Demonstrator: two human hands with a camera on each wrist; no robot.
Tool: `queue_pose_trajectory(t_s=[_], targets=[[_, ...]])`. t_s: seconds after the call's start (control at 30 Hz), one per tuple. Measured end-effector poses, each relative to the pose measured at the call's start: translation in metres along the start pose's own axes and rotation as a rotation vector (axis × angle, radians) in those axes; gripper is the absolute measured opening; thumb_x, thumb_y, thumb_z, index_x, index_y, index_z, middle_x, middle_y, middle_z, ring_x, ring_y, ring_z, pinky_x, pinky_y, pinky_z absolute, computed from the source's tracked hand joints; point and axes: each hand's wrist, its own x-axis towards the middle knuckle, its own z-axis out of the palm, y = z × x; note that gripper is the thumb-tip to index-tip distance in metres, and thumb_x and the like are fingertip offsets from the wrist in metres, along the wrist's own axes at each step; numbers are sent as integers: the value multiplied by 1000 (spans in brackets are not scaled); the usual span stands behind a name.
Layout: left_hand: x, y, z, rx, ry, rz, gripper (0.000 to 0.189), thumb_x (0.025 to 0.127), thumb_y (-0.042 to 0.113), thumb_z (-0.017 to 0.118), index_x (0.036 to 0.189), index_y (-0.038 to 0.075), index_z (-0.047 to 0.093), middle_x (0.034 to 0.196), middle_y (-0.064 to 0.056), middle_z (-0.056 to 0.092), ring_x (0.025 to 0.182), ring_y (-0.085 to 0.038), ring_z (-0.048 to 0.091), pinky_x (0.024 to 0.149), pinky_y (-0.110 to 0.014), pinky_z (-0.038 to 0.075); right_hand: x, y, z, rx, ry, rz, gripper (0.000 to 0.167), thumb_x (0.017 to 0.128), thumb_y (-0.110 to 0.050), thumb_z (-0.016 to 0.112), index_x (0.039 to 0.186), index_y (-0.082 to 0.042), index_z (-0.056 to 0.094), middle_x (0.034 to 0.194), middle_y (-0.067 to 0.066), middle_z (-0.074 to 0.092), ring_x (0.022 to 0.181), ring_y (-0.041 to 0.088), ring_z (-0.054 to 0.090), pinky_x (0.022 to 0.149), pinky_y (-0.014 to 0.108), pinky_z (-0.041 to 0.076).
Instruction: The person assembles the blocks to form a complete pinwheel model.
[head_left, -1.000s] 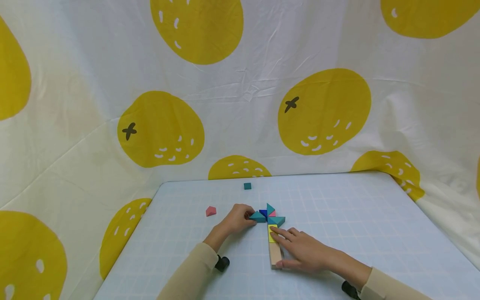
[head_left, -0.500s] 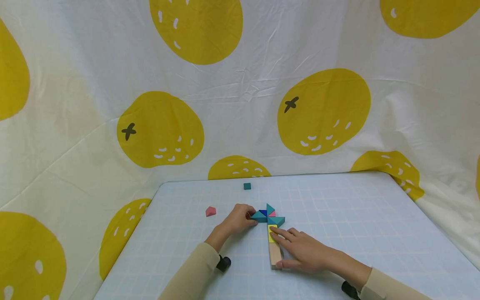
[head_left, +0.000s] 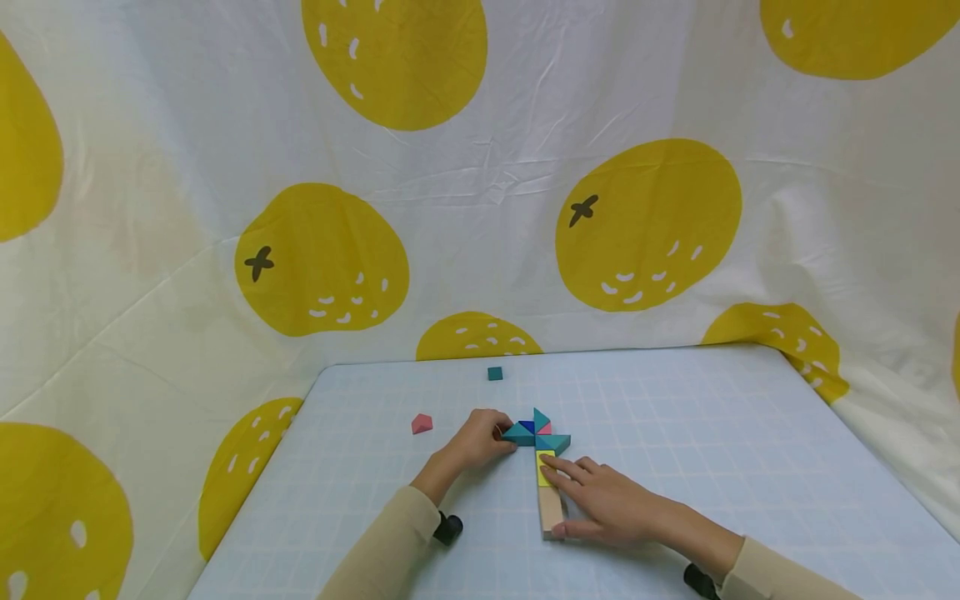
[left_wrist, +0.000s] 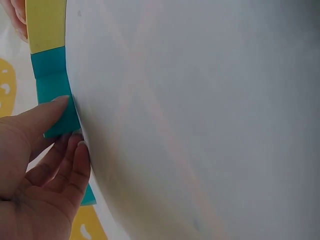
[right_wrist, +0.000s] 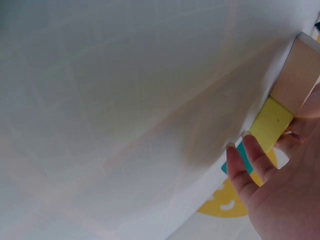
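Several teal, blue and pink triangle blocks form a pinwheel in the head view. My left hand [head_left: 480, 437] pinches the teal triangle block [head_left: 518, 435] on its left side. The left wrist view shows the thumb on one face of that teal block [left_wrist: 55, 110] and the fingertips around its end. Below the pinwheel, a yellow block [head_left: 544, 477] and a plain wooden block [head_left: 551, 510] lie end to end as a stem. Outstretched fingers of my right hand [head_left: 611, 502] touch the yellow block, and its thumb lies at the wooden block's near end.
A pink block [head_left: 422, 423] lies apart to the left of my left hand. Farther back sits a small dark teal block [head_left: 495, 373]. The table [head_left: 712, 450] has a pale checked cover, and a fruit-print cloth [head_left: 480, 167] hangs behind it.
My left hand has shifted slightly right with the teal triangle block, which now lies closer against the pinwheel's middle. The right hand stays in place.
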Motion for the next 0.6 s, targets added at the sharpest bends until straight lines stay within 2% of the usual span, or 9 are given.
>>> queue_pose_trajectory(t_s=[0.23, 0.4, 0.6], targets=[[-6, -4, -7, -6, 5, -25, 37, 88, 23, 83, 120, 11, 72, 96, 5, 64, 88, -14, 57, 78, -25, 55, 0, 0, 1, -4, 9, -4, 88, 97, -73, 43, 161, -14, 33, 168, 0, 27, 132, 23, 46, 101, 49, 49], [-19, -13, -23, -4, 25, -53, 44, 87, 27, 84, 125, 11, 69, 107, 0, 65, 96, -16, 58, 81, -29, 57, 1, 1, 3, -12, 7, 4, 90, 96, -75, 42, 162, -16, 32, 169, -1, 26, 132, 23, 46, 101, 50, 49], [-37, -32, -42, 27, 68, -38, 45, 88, 26, 83, 126, 8, 67, 112, -6, 65, 101, -20, 58, 84, -35, 56, 1, 1, 3, -14, 0, 9, 91, 95, -76, 43, 161, -15, 33, 168, -1, 27, 132, 24, 46, 100, 49, 49]])
